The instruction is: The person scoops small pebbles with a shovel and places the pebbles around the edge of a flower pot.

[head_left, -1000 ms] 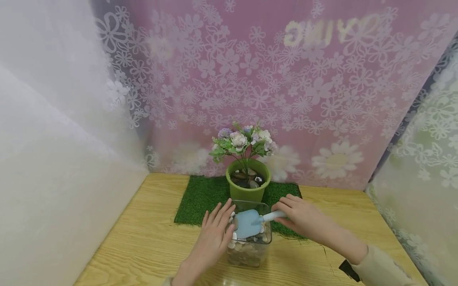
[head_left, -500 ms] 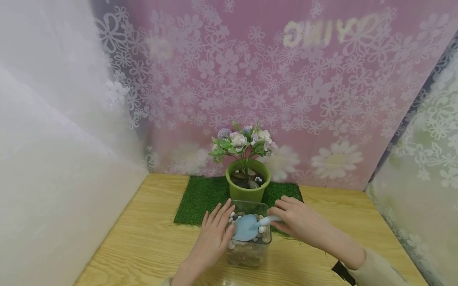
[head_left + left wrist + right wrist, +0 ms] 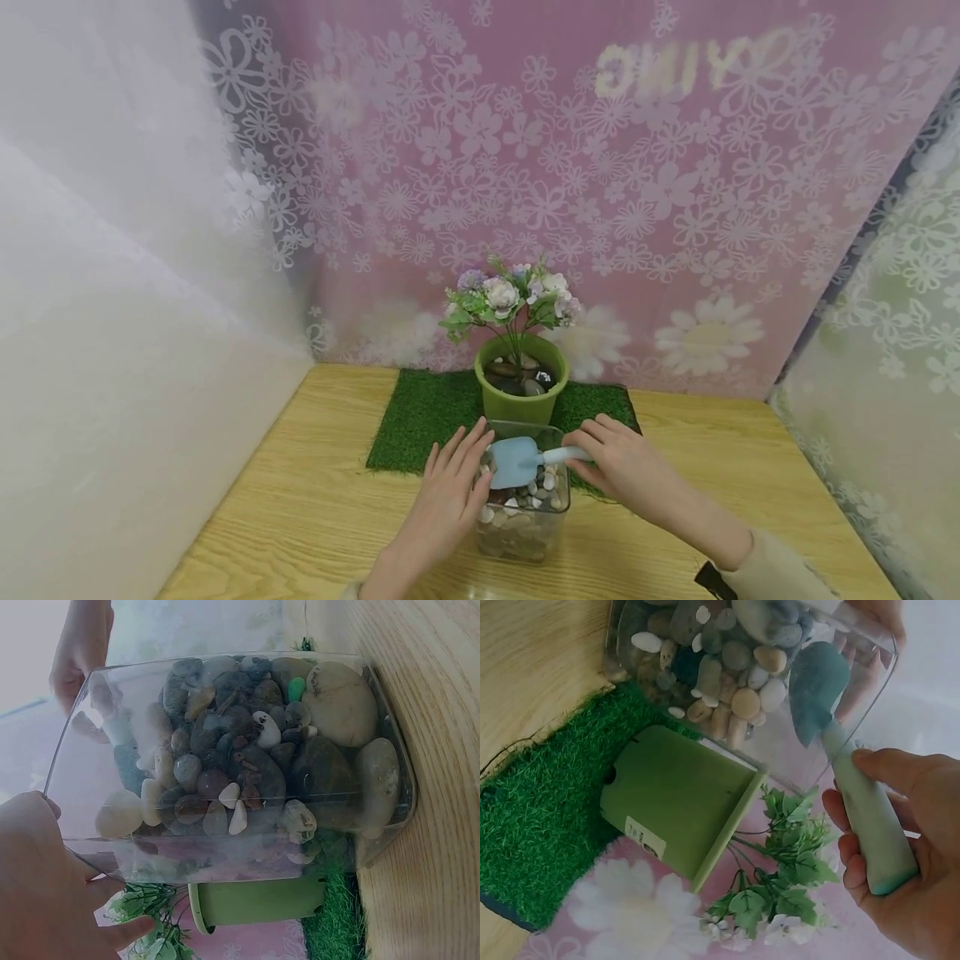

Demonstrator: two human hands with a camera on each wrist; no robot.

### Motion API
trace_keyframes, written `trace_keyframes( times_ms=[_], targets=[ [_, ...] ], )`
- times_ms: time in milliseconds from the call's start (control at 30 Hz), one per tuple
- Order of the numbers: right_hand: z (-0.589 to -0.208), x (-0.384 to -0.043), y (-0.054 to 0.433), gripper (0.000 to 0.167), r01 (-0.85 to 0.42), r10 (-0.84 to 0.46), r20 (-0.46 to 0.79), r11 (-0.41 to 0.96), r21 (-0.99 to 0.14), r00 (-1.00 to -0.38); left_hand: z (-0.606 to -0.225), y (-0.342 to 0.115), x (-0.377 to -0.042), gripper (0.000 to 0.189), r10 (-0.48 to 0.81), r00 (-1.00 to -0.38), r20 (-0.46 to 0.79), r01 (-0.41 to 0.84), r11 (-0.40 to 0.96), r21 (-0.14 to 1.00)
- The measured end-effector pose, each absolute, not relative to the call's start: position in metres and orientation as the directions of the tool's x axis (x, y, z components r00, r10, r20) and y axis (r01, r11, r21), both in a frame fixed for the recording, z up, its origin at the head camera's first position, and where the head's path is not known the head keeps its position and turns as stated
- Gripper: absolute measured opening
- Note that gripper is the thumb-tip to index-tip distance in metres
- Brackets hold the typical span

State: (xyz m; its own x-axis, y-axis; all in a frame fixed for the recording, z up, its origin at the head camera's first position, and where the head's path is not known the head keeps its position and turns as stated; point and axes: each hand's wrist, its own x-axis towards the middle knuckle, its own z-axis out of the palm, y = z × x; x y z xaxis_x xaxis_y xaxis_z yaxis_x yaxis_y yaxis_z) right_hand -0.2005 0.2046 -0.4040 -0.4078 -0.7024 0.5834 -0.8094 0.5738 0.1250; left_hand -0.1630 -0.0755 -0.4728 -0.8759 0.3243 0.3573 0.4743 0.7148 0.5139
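My right hand (image 3: pixel 630 467) grips the pale handle of a light blue toy trowel (image 3: pixel 514 462). Its blade lies inside the top of a clear square container (image 3: pixel 566 498), over the pebbles (image 3: pixel 214 784) that fill much of it. In the right wrist view my fingers curl round the handle (image 3: pixel 874 825), and the blade (image 3: pixel 817 686) is seen through the clear wall, close to the upper stones. My left hand (image 3: pixel 448 492) rests along the container's left rim with its fingers stretched out, the fingertips near the blade's left edge.
Right behind the container stands a green flowerpot (image 3: pixel 517 410) with large stones and white and purple flowers (image 3: pixel 501 296). A mat of artificial grass (image 3: pixel 423 417) lies under the pot. All this is on a wooden table (image 3: pixel 322 500), with a pink floral curtain (image 3: pixel 480 167) behind.
The trowel's blade dipped toward the front of the stones, then came up and back. My right hand shifted slightly left. My left hand has stayed at the rim.
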Motion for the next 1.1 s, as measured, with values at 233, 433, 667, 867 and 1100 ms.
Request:
trace_keyframes(
  times_ms=[233, 433, 667, 867, 1100],
  targets=[
    [-0.407, -0.201, 0.212, 0.027, -0.795, -0.641, 0.558, 0.604, -0.057, -0.527, -0.472, -0.075, -0.162, 0.052, 0.322, -0.881, 0.345, 0.465, 0.719, 0.517],
    [-0.406, -0.202, 0.226, 0.025, -0.782, -0.609, 0.545, 0.605, -0.151, -0.577, -0.473, -0.075, -0.163, 0.054, 0.328, -0.871, 0.366, 0.482, 0.715, 0.507],
    [-0.409, -0.202, 0.240, 0.029, -0.777, -0.580, 0.563, 0.597, -0.199, -0.589, -0.474, -0.074, -0.163, 0.053, 0.317, -0.873, 0.370, 0.475, 0.723, 0.501],
    [-0.417, -0.202, 0.246, 0.030, -0.747, -0.540, 0.566, 0.627, -0.223, -0.623, -0.475, -0.074, -0.163, 0.054, 0.310, -0.863, 0.398, 0.487, 0.721, 0.493],
    [-0.422, -0.199, 0.246, 0.031, -0.739, -0.520, 0.577, 0.630, -0.239, -0.630, -0.475, -0.075, -0.163, 0.054, 0.311, -0.854, 0.416, 0.495, 0.730, 0.471]
  ],
)
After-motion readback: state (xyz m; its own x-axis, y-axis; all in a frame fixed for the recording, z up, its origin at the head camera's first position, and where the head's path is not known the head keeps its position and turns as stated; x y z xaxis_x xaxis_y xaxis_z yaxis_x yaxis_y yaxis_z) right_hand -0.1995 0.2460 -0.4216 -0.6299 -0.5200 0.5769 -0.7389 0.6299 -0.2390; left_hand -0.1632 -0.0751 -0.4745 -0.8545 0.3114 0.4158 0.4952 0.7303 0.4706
